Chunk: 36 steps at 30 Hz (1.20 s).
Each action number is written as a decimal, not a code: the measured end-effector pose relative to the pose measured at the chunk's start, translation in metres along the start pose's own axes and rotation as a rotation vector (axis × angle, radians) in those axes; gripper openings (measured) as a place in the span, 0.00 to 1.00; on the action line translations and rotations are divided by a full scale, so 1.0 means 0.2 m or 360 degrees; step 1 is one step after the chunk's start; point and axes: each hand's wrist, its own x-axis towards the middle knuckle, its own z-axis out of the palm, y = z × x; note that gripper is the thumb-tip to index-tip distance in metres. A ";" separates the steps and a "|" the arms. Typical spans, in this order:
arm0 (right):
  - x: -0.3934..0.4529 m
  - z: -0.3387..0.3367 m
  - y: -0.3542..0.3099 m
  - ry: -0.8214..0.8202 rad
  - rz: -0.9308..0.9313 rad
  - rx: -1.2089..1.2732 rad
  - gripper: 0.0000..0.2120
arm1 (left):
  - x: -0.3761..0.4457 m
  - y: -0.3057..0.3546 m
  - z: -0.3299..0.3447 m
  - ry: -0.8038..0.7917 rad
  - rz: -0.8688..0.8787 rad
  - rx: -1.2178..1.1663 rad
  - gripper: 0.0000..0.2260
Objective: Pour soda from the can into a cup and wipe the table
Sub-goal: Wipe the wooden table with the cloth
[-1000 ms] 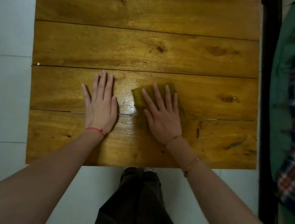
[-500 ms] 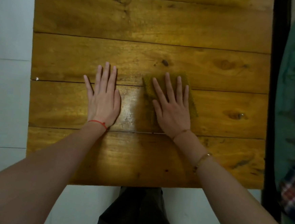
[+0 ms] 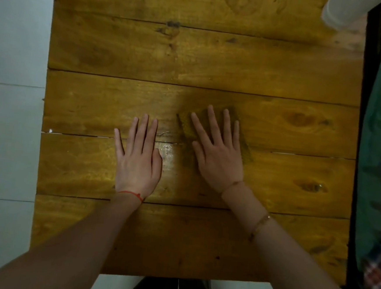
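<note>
Right hand point(image 3: 218, 155) lay flat, pressing the cloth point(image 3: 186, 127) mid-table point(image 3: 282, 67); left hand point(image 3: 138, 160) flat beside it, bracing; best wiped with even pressure, overlapping strokes.

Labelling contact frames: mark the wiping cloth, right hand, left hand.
wiping cloth point(image 3: 184, 126): head view, exposed left corner beside the index finger.
right hand point(image 3: 220, 160): head view, back of hand.
left hand point(image 3: 137, 165): head view, back of hand.

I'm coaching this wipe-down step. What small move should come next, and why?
Probably slide the right hand, pressed flat on the cloth, leftward over the shiny wet patch between the hands; the left hand rests flat beside that patch.
</note>
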 end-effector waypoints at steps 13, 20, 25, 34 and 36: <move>0.15 -0.03 0.00 0.0001 0.0033 0.0004 0.26 | 0.01 0.00 -0.01 -0.0018 -0.0004 0.0032 0.27; 0.42 -0.06 0.05 0.0213 0.0835 0.0113 0.26 | 0.01 0.00 -0.01 -0.0021 -0.0009 0.0036 0.28; 0.38 0.00 -0.24 0.0081 0.0138 0.0103 0.26 | 0.01 -0.01 0.00 -0.0007 -0.0001 0.0049 0.28; 0.27 -0.04 0.13 0.0174 0.0910 0.0134 0.26 | 0.01 0.00 -0.01 0.0006 0.0007 0.0022 0.27; 0.26 -0.02 -0.02 0.0157 0.0733 0.0135 0.26 | 0.00 0.00 -0.01 0.0011 0.0008 0.0011 0.27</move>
